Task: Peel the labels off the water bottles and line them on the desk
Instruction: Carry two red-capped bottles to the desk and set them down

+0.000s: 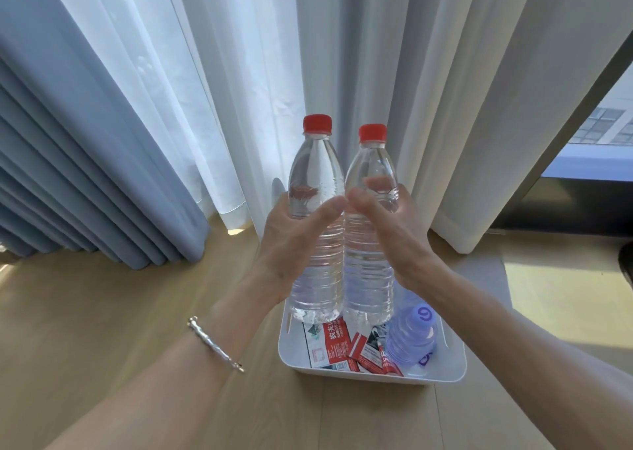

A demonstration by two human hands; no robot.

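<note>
Two clear water bottles with red caps and no labels are held upright, side by side, above a white bin (448, 364). My left hand (291, 240) grips the left bottle (317, 172) around its middle. My right hand (394, 230) grips the right bottle (371, 165) the same way. The two bottles touch or nearly touch. Inside the bin lie peeled red-and-white labels (337, 345) and a smaller bottle with a purple cap (411, 336), which still carries a purple label.
The bin stands on a light wooden desk (137, 312). Blue curtains (85, 141) hang at the left and white curtains (445, 90) behind the bottles. A window (603, 127) shows at the right. A silver bracelet (215, 343) is on my left wrist.
</note>
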